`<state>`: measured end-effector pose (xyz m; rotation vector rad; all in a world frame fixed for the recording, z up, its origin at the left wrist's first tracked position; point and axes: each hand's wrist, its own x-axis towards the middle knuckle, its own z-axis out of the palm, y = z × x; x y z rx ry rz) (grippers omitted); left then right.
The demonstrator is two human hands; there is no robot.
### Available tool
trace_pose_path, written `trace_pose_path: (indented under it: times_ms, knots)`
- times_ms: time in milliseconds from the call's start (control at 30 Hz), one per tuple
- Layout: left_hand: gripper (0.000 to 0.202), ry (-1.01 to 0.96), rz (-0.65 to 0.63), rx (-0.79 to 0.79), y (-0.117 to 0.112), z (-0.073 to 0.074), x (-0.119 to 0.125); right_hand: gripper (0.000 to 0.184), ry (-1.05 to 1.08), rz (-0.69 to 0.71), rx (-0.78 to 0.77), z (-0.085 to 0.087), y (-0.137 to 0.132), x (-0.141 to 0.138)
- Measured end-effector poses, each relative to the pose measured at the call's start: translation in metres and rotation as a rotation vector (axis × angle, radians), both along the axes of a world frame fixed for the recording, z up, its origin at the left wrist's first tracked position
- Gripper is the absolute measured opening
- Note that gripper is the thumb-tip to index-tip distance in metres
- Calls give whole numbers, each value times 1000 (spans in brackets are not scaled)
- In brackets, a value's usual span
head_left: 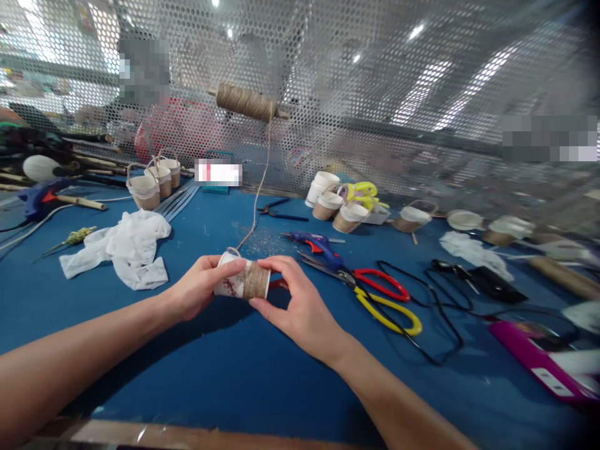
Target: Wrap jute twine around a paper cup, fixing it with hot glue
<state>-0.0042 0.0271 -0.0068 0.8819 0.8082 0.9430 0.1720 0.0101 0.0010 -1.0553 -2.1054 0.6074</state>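
Between my two hands lies a paper cup [232,284] on its side, white with a dark red branch print. Jute twine [256,280] is wound round its right part. My left hand [202,284] grips the cup's left end, thumb along its top. My right hand [294,300] closes on the right end, with fingers above and thumb below. A strand of twine [259,194] runs from the cup up to a twine spool [246,102] on a rod at the mesh. Fingers behind the cup are partly hidden.
Red-and-yellow-handled scissors [344,275], a blue glue gun [316,244] and pliers [284,215] lie beyond my right hand. White crumpled cloth [134,247] lies at left. Twine-wrapped cups with handles [144,190] stand at back left, others [350,215] at back right. A black cord [450,325] loops at right.
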Motion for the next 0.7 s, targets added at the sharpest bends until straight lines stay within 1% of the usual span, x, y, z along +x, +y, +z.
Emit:
trace_pose_path:
  times_ms: [167, 533, 633, 700]
  knots:
    - [26, -6, 9, -18, 2, -1, 0, 39, 35, -14, -61, -4, 2, 0]
    - [27, 57, 38, -30, 1, -2, 2, 40, -19, 23, -70, -6, 3, 0]
    - [28, 88, 42, -19, -1, -1, 1, 41, -51, 14, -55, -5, 1, 0]
    - [28, 105, 47, -11, -2, -1, 0, 42, -78, -16, -59, -4, 1, 0]
